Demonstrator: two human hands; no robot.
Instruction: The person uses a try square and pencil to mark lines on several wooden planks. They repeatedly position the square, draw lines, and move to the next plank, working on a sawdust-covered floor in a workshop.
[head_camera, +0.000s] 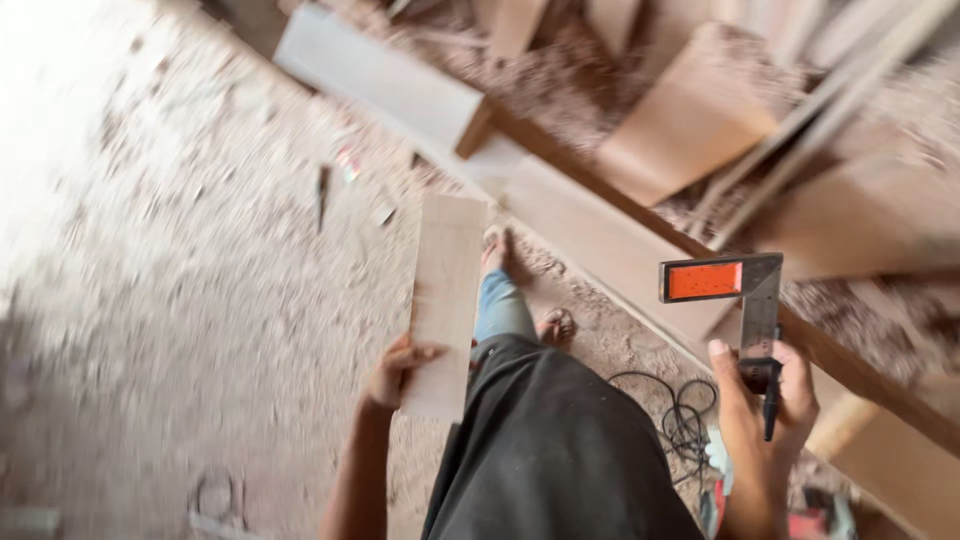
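Observation:
My left hand (395, 372) grips the near end of a short pale wooden board (446, 300), which points away from me over the floor. In my right hand (768, 400) I hold a try square (735, 290) with an orange stock and a metal blade, together with a dark pen or pencil (771, 408). The square's stock sits above my fingers. Below me are my dark shirt (550, 450), jeans and sandalled feet (553, 325).
The dusty floor (200, 280) is covered in sawdust. A long wooden beam (640, 250) runs diagonally ahead, with planks and offcuts (690, 120) piled behind it. A black cable (680, 410) lies coiled by my right side. A small dark tool (322, 190) lies on the floor.

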